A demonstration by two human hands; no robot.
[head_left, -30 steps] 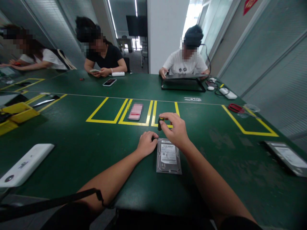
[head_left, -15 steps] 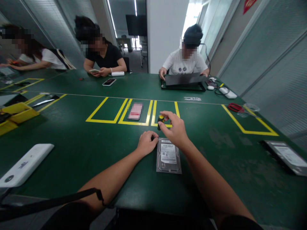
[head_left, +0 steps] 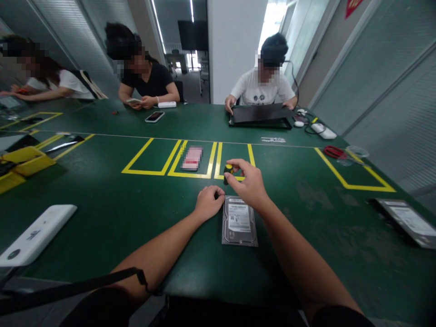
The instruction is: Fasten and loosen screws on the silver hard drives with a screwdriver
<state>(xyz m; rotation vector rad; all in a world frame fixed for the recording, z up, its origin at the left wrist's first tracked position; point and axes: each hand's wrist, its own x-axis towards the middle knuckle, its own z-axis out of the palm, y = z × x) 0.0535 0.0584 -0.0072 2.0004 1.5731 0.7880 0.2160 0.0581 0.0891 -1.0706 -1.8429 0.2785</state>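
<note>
A silver hard drive (head_left: 239,221) with a white label lies flat on the green table (head_left: 102,204) just in front of me. My right hand (head_left: 247,184) is closed around the top of a small screwdriver (head_left: 227,173) with a black and yellow handle, held upright over the drive's far left corner. My left hand (head_left: 208,202) rests curled on the table against that same corner, fingers closed near the screwdriver's tip; what they pinch, if anything, is hidden.
Yellow taped boxes (head_left: 190,159) lie beyond the drive, one holding a pink item (head_left: 192,158). A white device (head_left: 32,236) is at left, yellow bins (head_left: 23,163) far left, another drive (head_left: 407,221) at right, red scissors (head_left: 335,151). Three people sit across; one has a laptop (head_left: 260,116).
My right hand's fingers have shifted slightly on the screwdriver handle, showing its yellow cap. The person opposite has lowered the laptop lid. The drive and my left hand stay put.
</note>
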